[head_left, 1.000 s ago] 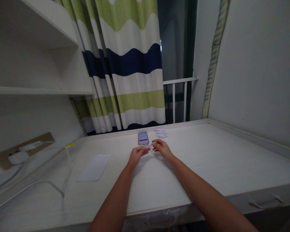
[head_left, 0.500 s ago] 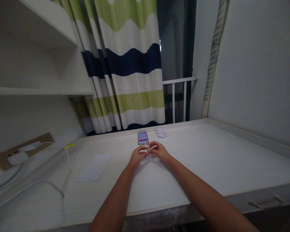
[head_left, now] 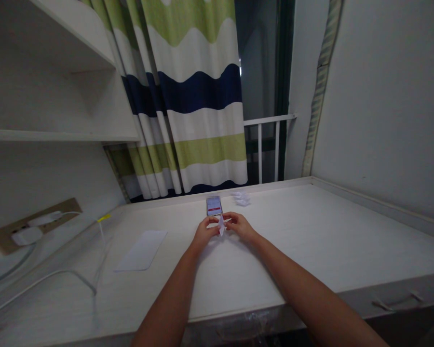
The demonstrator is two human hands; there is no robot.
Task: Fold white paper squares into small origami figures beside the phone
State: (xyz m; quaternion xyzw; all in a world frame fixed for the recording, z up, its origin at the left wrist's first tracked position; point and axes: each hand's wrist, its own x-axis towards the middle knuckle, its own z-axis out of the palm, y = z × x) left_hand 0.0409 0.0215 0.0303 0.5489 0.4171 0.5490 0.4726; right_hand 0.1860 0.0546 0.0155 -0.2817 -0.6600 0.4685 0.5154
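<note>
A small piece of folded white paper (head_left: 222, 225) stands between my two hands, just above the desk. My left hand (head_left: 205, 232) pinches it from the left, with thumb and fingers curled. From the other side my right hand (head_left: 239, 225) grips it with its fingertips. Directly beyond the hands lies a phone (head_left: 214, 206) with its screen lit. Several folded white paper pieces (head_left: 241, 198) sit to the right of the phone. The exact folds of the held paper are too small to make out.
White paper sheets (head_left: 143, 251) lie on the left of the white desk (head_left: 311, 241). A white cable (head_left: 72, 273) runs along the left side from chargers (head_left: 27, 236) at a wall socket. A striped curtain (head_left: 206, 86) hangs behind; a shelf (head_left: 61, 136) juts out at upper left.
The folded paper now shows more of its face as an upright pointed shape between the fingers. My fingers have shifted slightly apart around it; the arms stay nearly in place.
</note>
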